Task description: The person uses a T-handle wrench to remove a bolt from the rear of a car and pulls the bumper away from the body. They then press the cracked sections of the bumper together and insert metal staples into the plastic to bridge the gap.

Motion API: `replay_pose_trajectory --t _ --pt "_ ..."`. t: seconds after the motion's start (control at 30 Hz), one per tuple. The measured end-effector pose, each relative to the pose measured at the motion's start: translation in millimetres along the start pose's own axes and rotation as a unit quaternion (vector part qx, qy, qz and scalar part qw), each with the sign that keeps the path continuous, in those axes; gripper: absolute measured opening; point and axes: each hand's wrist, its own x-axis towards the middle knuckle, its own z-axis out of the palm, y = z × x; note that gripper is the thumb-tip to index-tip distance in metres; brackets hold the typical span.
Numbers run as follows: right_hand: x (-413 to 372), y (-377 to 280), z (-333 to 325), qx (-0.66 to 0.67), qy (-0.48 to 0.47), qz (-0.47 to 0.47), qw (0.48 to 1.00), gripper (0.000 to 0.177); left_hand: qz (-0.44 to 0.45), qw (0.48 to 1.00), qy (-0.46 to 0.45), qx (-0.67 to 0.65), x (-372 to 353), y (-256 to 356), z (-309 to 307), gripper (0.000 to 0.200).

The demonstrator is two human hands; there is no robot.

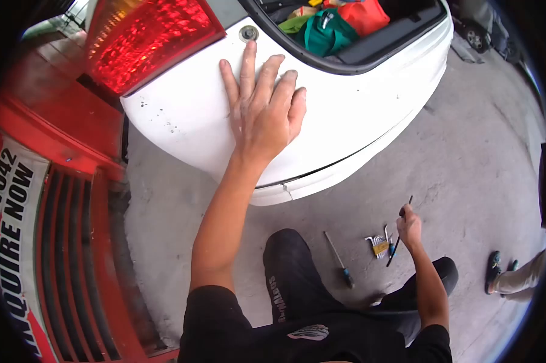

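My left hand (264, 109) lies with spread fingers on the white rear panel (188, 130) of a car. Its fingertips are just below a round metal bolt or fitting (248, 34) beside the red tail light (155, 45). Low on the right, my right hand (410, 227) is closed around a thin dark rod (394, 251); its exact kind I cannot make out. Near that hand on the floor are a set of hex keys (379, 247) in a yellow holder and a long screwdriver (339, 260) with a blue and black handle.
The open trunk (394, 51) holds green and red bags (327, 33). At left stands a red structure with dark slats and a lettered banner (19, 224). Another person's legs and shoes (496, 272) are at the right. Part of another vehicle's wheel (474, 37) shows at upper right.
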Motion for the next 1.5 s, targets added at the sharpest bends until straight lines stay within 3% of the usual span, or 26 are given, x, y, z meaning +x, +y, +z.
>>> replay_pose_trajectory --t 0.07,0.1,0.17,0.2,0.27,0.3,0.33,0.37,0.43,0.47,0.53,0.57,0.63,0.67,0.7,0.77,0.9,1.03,1.2,1.3,1.37,1.4,1.5 --pt "-8 -67 -95 0.116 0.029 -0.056 0.991 0.016 -0.013 0.999 0.001 -0.051 -1 3 -10 0.021" --pt "-12 -98 -136 0.237 0.038 -0.077 0.968 0.014 -0.025 0.994 -0.008 -0.105 -3 8 -14 0.022" --pt "-19 -173 -205 0.427 0.087 -0.133 0.89 0.013 -0.05 0.971 0.01 -0.233 -18 33 -14 0.035" --pt "-24 -208 -235 0.498 0.126 -0.172 0.84 0.013 -0.092 0.924 -0.023 -0.371 -25 66 -17 0.044" --pt "-34 -263 -279 0.501 0.21 -0.256 0.8 0.018 -0.002 0.918 -0.091 -0.385 -13 119 -36 0.071" --pt "-35 -279 -290 0.518 0.239 -0.289 0.769 0.021 0.012 0.908 -0.065 -0.414 -10 143 -29 0.079" --pt "-40 -303 -301 0.523 0.267 -0.337 0.736 0.024 -0.009 0.902 0.002 -0.432 10 151 -44 0.063" --pt "-41 -306 -309 0.516 0.26 -0.399 0.712 0.029 -0.01 0.903 0.008 -0.429 21 149 -47 0.063" --pt "-40 -318 -316 0.498 0.264 -0.429 0.706 0.047 0.001 0.912 0.056 -0.406 48 131 -41 0.041" --pt "-36 -328 -317 0.499 0.261 -0.431 0.705 0.047 0.01 0.9 0.125 -0.418 65 122 -34 0.025" --pt "-31 -348 -321 0.415 0.306 -0.474 0.714 0.06 0.037 0.91 0.162 -0.379 81 95 -32 0.022" --pt "-32 -341 -327 0.412 0.304 -0.479 0.713 0.06 0.041 0.913 0.183 -0.362 86 82 -32 0.023" --pt "-32 -320 -341 0.62 0.047 -0.378 0.686 0.071 0.06 0.926 0.216 -0.304 93 52 -26 0.025" --pt "-38 -340 -338 0.674 -0.015 -0.347 0.652 0.071 0.06 0.928 0.217 -0.295 93 43 -26 0.026" --pt "-35 -345 -339 0.673 -0.018 -0.348 0.653 0.071 0.063 0.932 0.202 -0.293 91 35 -20 0.026" --pt "-26 -357 -340 0.541 0.001 -0.268 0.797 0.064 0.056 0.93 0.178 -0.318 85 28 -13 0.026" --pt "-8 -375 -337 0.483 0.017 -0.252 0.839 0.048 0.023 0.924 0.18 -0.336 79 22 -5 0.026" --pt "-10 -393 -325 0.477 0.07 -0.235 0.844 0.047 0.016 0.93 0.179 -0.321 75 12 0 0.024" --pt "-9 -400 -325 0.458 0.066 -0.228 0.857 0.047 0.014 0.928 0.18 -0.327 72 9 2 0.023" --pt "-10 -413 -340 0.468 0.049 -0.197 0.86 0.047 0.004 0.921 0.191 -0.339 73 7 4 0.022" --pt "4 -410 -361 0.376 -0.064 -0.241 0.892 0.048 -0.005 0.917 0.223 -0.331 76 6 8 0.02" --pt "-3 -429 -363 0.39 -0.019 -0.2 0.899 0.047 -0.007 0.916 0.223 -0.334 77 8 7 0.02" --pt "9 -435 -373 0.342 -0.023 -0.237 0.909 0.053 -0.055 0.904 0.246 -0.347 85 18 2 0.019"
